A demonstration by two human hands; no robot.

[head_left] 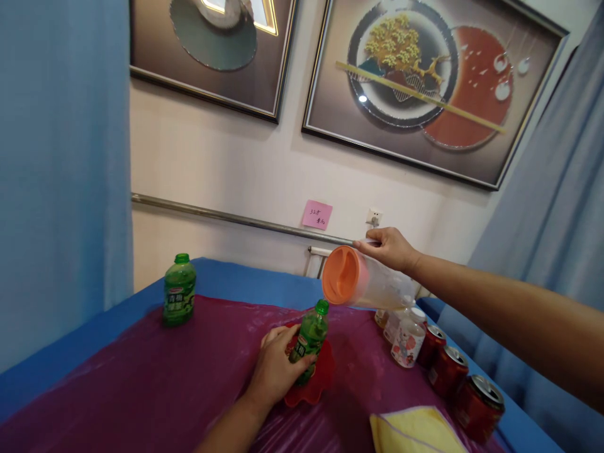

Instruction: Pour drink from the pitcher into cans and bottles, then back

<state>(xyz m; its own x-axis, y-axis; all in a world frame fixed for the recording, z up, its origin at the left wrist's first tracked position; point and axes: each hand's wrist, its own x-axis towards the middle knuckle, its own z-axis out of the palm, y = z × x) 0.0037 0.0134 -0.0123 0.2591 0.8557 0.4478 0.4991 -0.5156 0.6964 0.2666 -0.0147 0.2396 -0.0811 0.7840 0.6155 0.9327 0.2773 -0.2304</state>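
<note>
Farther off, left of the left hand, stands a green bottle. That hand, reaching forward, wraps a second bottle over the red dish. Right of it, the outstretched right hand grips the tipped jug. Pouring seems underway, calling for lid and bottle top aligned.

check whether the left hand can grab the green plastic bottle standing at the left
Probably not yet: the left hand grips another green plastic bottle, though nothing visible stands between the hand and the left bottle.
</note>
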